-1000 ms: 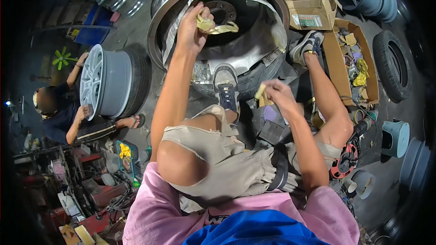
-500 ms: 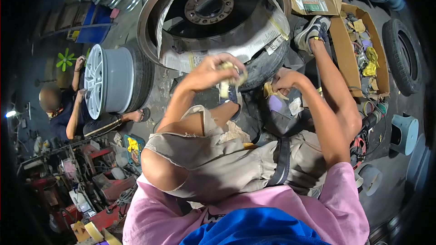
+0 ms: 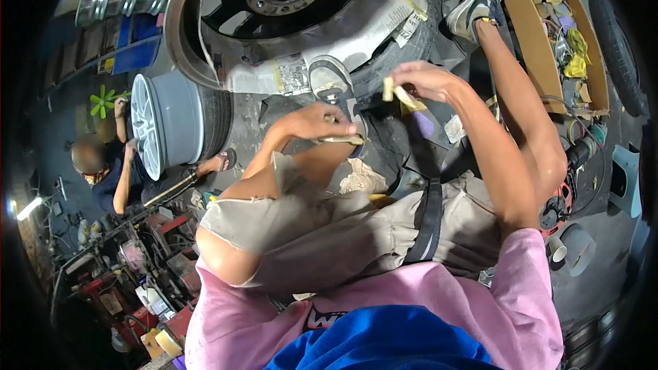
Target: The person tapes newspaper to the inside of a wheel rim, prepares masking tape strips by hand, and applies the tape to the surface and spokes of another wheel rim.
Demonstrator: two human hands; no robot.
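My left hand [image 3: 308, 123] is closed around what looks like a roll of masking tape [image 3: 341, 140], above my left shin. To the right, my right hand [image 3: 428, 82] pinches a pale yellow strip of tape [image 3: 406, 99], its curled end sticking out to the left. The two hands are apart. Beyond them lies a large wheel rim [image 3: 184, 34] with newspaper [image 3: 343, 46] lining its inside edge. A purple pad [image 3: 423, 125] and a whitish scrap [image 3: 454, 128] lie below my right hand.
On the left a person [image 3: 103, 164] sits holding a silver wheel [image 3: 179, 120] with a tyre. A cardboard box [image 3: 534, 55] of scraps stands at the upper right. Tools and red equipment [image 3: 147, 260] crowd the lower left. A crumpled cloth [image 3: 363, 177] lies between my legs.
My right hand has risen up and left from beside the purple pad, with the strip in it. My left hand has moved down with the roll. The view has shifted.
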